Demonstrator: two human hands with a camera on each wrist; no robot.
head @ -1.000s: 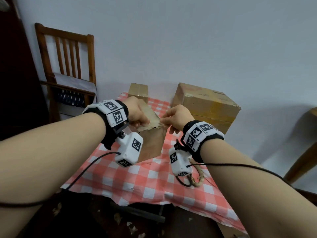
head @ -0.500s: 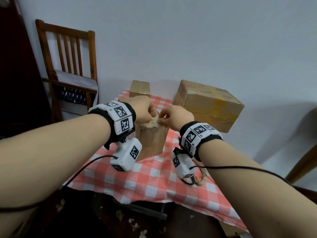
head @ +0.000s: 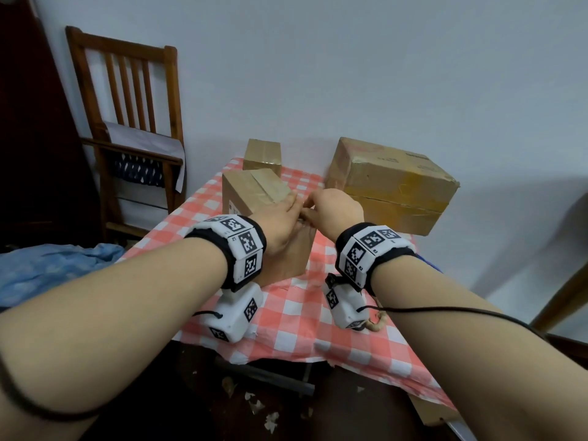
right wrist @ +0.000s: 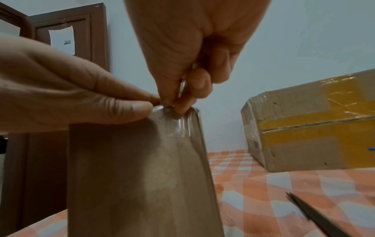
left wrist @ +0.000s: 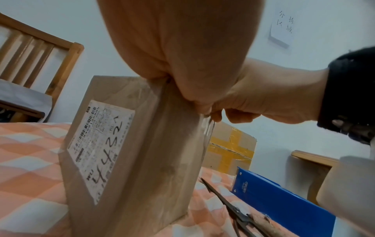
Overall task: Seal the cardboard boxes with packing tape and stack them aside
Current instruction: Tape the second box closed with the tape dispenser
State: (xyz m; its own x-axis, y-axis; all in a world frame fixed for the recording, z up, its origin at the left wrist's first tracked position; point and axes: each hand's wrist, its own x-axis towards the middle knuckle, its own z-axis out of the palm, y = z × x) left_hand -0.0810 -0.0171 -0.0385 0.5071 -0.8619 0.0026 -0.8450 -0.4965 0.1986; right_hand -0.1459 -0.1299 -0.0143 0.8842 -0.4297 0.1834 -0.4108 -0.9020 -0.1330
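A small brown cardboard box [head: 251, 189] with a shipping label stands upright on the checked tablecloth [head: 302, 313]. A strip of tape runs along its top. My left hand [head: 286, 208] lies on the near right part of the top with straight fingers [right wrist: 121, 109] pressing at the edge. My right hand [head: 318, 205] is right beside it, and its thumb and fingers pinch a clear tape end [right wrist: 182, 121] that runs over the box's top edge and down the side. The left wrist view shows the same pinch on the tape [left wrist: 208, 128].
A large taped box [head: 391, 183] sits at the back right and a smaller box [head: 262, 152] at the back. Scissors [left wrist: 233, 206] and a blue toothed-edge tool [left wrist: 284, 200] lie right of the box. A wooden chair [head: 127, 122] stands left.
My left hand went from curled at the box's top to lying flat on it. The box now stands upright with its top shut flat. My right hand stays pinching at the edge.
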